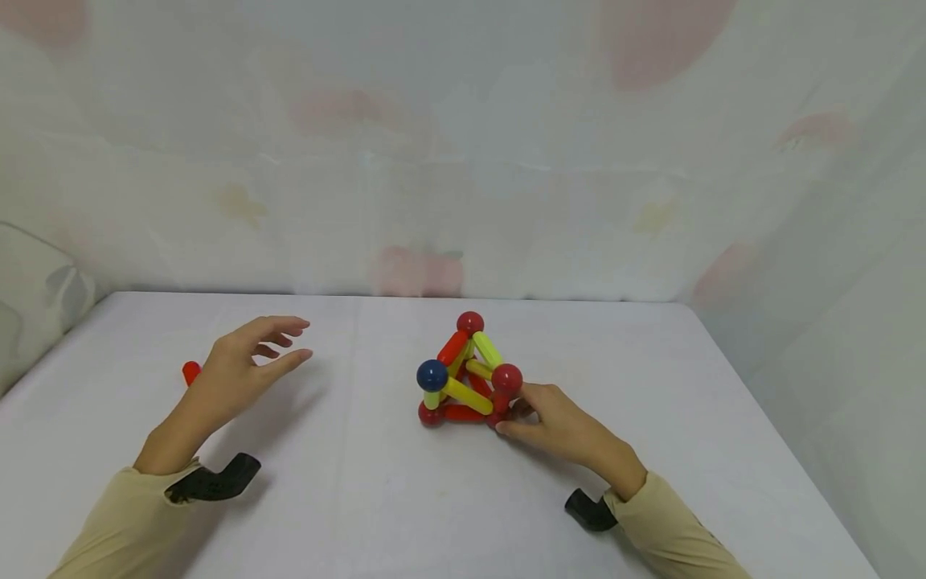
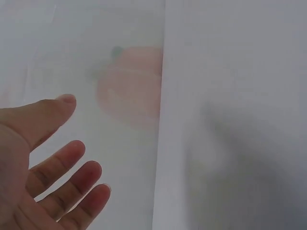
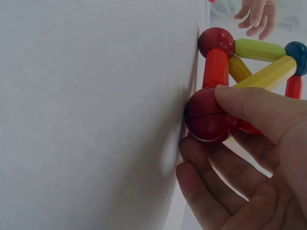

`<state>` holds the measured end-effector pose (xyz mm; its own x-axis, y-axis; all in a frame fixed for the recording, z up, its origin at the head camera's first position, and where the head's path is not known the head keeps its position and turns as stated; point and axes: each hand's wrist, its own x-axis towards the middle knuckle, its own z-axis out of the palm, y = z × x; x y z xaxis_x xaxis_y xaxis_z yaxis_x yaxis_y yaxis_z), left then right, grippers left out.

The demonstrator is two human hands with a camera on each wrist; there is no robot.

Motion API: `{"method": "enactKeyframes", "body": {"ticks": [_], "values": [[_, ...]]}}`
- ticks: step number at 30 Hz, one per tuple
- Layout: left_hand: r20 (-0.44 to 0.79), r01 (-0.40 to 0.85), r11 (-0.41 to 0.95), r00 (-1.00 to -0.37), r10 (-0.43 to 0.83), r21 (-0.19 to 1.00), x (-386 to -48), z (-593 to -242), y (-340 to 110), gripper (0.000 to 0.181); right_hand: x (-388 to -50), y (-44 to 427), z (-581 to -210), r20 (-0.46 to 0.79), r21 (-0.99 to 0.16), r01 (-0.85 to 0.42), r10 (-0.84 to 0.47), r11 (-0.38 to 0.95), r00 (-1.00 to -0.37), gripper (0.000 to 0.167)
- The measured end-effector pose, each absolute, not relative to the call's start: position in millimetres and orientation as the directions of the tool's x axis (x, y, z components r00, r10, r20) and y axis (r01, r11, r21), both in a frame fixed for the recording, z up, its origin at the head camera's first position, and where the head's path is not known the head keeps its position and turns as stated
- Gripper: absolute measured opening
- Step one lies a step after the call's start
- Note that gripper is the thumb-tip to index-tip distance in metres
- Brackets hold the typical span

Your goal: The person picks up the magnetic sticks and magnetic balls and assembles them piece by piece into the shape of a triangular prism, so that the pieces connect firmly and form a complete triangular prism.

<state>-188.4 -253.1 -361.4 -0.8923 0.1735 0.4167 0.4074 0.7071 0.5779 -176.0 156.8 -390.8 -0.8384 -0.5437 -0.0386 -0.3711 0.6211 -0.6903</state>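
Note:
A small structure of coloured rods and balls (image 1: 466, 390) stands on the white table, with red balls, one blue ball (image 1: 432, 375) and red, yellow and lime rods. At its lower right corner my right hand (image 1: 571, 430) pinches a red ball (image 3: 211, 115) between thumb and fingers, as the right wrist view shows close up. My left hand (image 1: 242, 370) is raised over the table's left side, apart from the structure, fingers spread and holding nothing. Partly hidden behind that hand lies a loose red rod (image 1: 191, 371).
The white table (image 1: 376, 515) ends at a pale curtain (image 1: 506, 201) with faded fruit prints. A light patterned cushion-like shape (image 1: 36, 305) is at the left edge. Each sleeve cuff carries a black wrist fitting, one on the left (image 1: 217, 480), one on the right (image 1: 589, 511).

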Motion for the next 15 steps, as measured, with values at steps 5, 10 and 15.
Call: {"method": "enactKeyframes", "body": {"ticks": [5, 10, 15], "values": [[0.435, 0.407, 0.721, -0.886, 0.163, 0.56, -191.5, -363.5, -266.6, 0.04, -174.9, 156.7, -390.2, -0.039, -0.693, -0.368, -0.543, 0.62, -0.839, 0.033], [0.404, 0.385, 0.733, -0.9, 0.164, 0.56, -192.9, -363.2, -283.0, 0.043, -174.1, 156.4, -390.1, -0.041, -0.694, -0.364, -0.539, 0.621, -0.841, 0.032], [0.331, 0.319, 0.75, -0.933, 0.142, 0.58, -192.6, -360.0, -297.8, 0.046, -173.9, 156.2, -390.3, -0.047, -0.69, -0.358, -0.533, 0.629, -0.845, 0.033]]}}
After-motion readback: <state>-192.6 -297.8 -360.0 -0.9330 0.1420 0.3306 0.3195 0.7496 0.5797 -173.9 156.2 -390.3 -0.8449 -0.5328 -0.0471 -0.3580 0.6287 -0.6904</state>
